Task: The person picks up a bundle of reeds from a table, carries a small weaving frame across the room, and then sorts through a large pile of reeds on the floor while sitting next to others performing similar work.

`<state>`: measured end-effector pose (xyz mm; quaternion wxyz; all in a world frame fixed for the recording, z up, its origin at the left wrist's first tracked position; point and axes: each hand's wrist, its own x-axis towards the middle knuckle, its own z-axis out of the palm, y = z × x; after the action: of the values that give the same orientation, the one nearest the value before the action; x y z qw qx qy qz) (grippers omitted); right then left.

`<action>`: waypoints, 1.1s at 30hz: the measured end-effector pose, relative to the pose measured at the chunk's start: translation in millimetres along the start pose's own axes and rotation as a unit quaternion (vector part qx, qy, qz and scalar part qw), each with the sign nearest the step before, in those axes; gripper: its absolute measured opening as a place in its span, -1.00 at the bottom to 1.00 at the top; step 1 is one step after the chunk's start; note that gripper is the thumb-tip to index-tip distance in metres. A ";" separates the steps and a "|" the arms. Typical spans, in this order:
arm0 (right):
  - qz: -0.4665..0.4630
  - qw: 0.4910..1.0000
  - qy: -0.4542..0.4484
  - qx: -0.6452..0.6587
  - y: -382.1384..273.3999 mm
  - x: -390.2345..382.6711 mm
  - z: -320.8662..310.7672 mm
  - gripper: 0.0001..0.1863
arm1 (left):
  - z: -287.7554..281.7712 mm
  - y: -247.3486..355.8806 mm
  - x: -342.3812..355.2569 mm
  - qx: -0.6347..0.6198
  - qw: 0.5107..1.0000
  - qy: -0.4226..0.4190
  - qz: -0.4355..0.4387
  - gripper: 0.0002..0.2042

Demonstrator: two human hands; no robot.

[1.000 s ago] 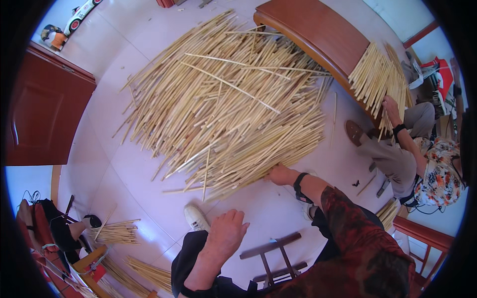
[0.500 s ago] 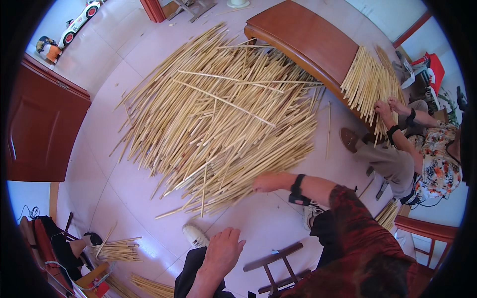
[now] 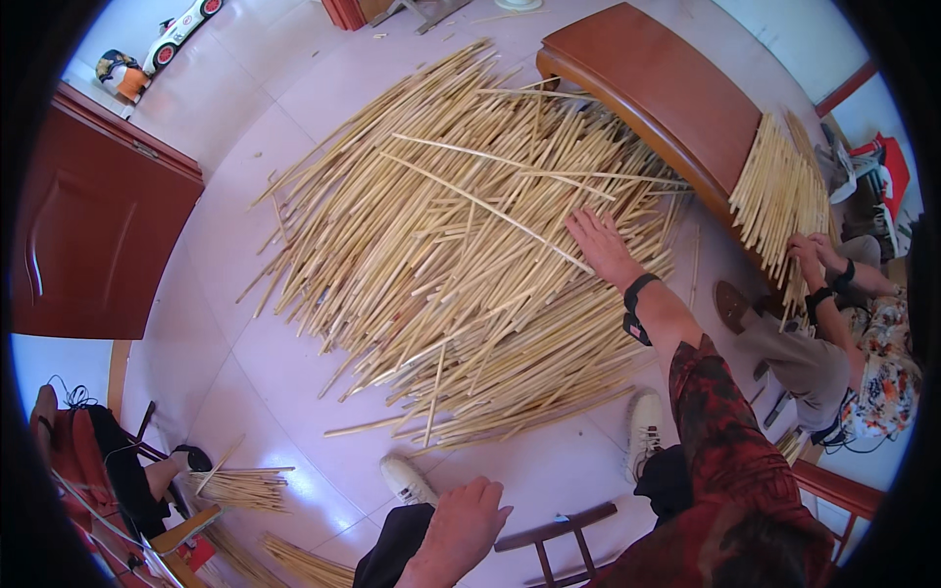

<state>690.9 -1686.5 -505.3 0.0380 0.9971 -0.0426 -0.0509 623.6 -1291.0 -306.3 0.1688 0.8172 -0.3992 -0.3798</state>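
1. A desk edge (image 3: 637, 113) is seen rightward of the right grip (image 3: 603, 247); floor (image 3: 265, 392) is shown between sticks (image 3: 431, 235) and left grip (image 3: 459, 529).
2. Right grip is spread open over sticks, forearm (image 3: 668, 318) outstretched.
3. Left grip's closure cannot be told.

The sticks (image 3: 421, 265) are slender, straight and pale yellow. They form a broad, loose heap on the floor (image 3: 284, 392), mainly left of the right grip (image 3: 585, 223). Most lie diagonally, roughly parallel. One long stick (image 3: 490, 210) lies crosswise on top, its near end beside the right grip.
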 end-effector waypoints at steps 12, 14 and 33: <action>-0.170 0.984 -0.021 -0.046 -63.2 64.9 -5.2 -0.65 | -22.6 -4.3 4.2 -0.019 1.000 0.002 -0.001 -0.76; -0.156 0.985 -0.079 -0.013 -87.4 63.9 -4.2 -0.71 | -20.6 -4.6 3.8 -0.008 1.000 -0.004 -0.002 -0.75; -0.148 0.978 0.004 0.150 -196.2 -63.3 18.9 -0.61 | 7.7 4.1 -25.7 0.008 1.000 -0.006 -0.003 -0.74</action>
<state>642.1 -1487.3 -533.5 -0.1194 0.9870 0.0979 -0.0447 605.5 -1273.3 -296.4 0.1587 0.8175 -0.4008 -0.3819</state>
